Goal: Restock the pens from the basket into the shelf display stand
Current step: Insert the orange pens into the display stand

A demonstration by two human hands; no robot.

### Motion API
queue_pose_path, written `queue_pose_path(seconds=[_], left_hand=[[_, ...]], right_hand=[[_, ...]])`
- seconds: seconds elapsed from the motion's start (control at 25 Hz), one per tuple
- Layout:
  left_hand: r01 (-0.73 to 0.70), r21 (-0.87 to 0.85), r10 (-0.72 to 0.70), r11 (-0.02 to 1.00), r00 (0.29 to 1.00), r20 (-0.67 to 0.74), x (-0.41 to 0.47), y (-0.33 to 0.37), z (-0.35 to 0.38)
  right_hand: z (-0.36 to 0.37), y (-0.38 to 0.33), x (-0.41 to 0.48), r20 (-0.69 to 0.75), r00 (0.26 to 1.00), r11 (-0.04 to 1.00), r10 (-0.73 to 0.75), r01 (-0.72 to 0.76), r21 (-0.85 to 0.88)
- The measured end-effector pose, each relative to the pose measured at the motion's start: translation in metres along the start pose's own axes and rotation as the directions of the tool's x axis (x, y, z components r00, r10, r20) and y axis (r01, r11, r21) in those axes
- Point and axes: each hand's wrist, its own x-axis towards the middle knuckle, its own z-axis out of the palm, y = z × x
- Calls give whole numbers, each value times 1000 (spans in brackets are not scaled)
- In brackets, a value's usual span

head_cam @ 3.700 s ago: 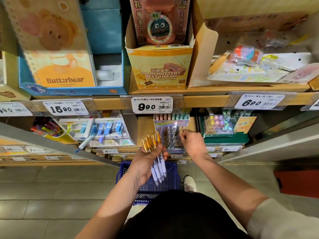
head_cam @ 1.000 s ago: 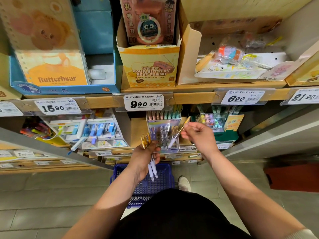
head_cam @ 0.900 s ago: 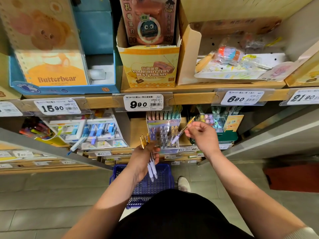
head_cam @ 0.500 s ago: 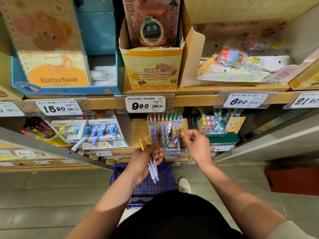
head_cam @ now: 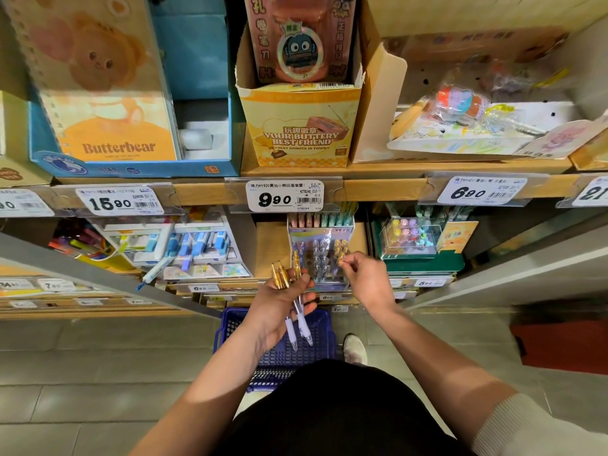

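Observation:
My left hand is shut on a small bunch of pens with gold tops and clear lilac barrels, held just below the pen display stand on the lower shelf. My right hand reaches the stand's right side. Its fingertips pinch the gold top of one pen, which stands among other gold-topped pens in the slots. The blue mesh basket sits on the floor under my hands, largely hidden by my left forearm and my dark clothing.
An upper shelf edge with price tags overhangs the stand. A clear box of pastel markers stands to the right, a white and blue stationery rack to the left. A grey rail slants across the left. My shoe is beside the basket.
My right hand swung a single pen from up at the right down into the stand's right slots. My left hand's bunch has grown smaller since the earliest frame.

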Motion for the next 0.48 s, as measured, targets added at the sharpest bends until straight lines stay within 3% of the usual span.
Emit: queue_pose_path(seconds=[0.48], left_hand=[[32, -99, -29, 995, 999, 36, 1, -3, 2]], right_hand=[[4, -12, 4, 89, 992, 984, 85, -70, -161]])
